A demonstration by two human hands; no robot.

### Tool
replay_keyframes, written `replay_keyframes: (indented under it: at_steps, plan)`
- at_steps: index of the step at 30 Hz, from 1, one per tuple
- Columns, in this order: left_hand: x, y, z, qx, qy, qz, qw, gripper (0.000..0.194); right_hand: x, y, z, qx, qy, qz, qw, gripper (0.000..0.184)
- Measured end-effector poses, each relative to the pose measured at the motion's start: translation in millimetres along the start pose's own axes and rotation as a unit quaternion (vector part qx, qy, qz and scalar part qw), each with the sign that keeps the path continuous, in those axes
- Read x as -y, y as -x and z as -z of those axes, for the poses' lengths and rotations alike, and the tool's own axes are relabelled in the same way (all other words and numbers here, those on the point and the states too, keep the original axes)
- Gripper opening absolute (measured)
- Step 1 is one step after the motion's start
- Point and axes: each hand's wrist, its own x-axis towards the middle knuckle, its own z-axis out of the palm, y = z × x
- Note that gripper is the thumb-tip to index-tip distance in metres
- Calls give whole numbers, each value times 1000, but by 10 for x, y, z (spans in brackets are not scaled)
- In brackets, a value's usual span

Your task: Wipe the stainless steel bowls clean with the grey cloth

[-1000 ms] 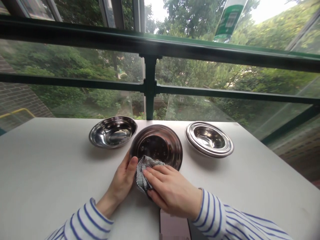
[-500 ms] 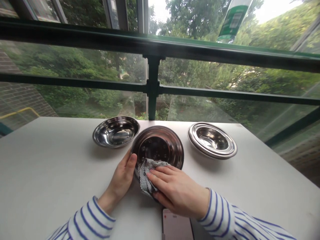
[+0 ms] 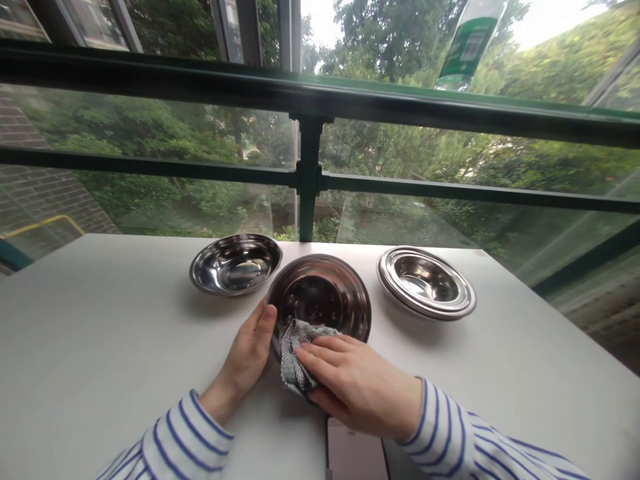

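A shiny metal bowl is tilted toward me above the middle of the table. My left hand grips its left side, thumb over the rim and the other fingers hidden behind. Bunched in my right hand is a grey patterned cloth, pressed against the bowl's lower rim and inner wall. The right fingers lie over the cloth, with the thumb below. Behind and to the left rests another metal bowl. On the right stands a small stack of metal bowls.
A phone lies on the white table below my right hand. Beyond the table's far edge runs a dark green railing with glass panels. A plastic bottle with a green label stands on the railing at upper right.
The view has shifted slightly, moving everything a little right and down in the picture. Both hands keep the same hold on the bowl and the cloth, with barely any movement between them.
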Motion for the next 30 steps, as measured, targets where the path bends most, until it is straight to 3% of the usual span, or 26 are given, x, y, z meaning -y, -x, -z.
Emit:
replay_keyframes:
  at_steps: [6,12,25,30]
  plan:
    - [23,-42,61,1,40,15,999,57,-53,39,62,21,41,-23,999,34]
    - [62,-6,19,41,104,43,993,61,-21,-9,12,17,54,-14,998,36]
    - [29,0,-34,22,50,19,998,54,-29,-7,25,1,38,-16,999,36]
    - [31,-24,-37,4,39,42,998,55,-84,26,117,-6,-17,-13,1000,37]
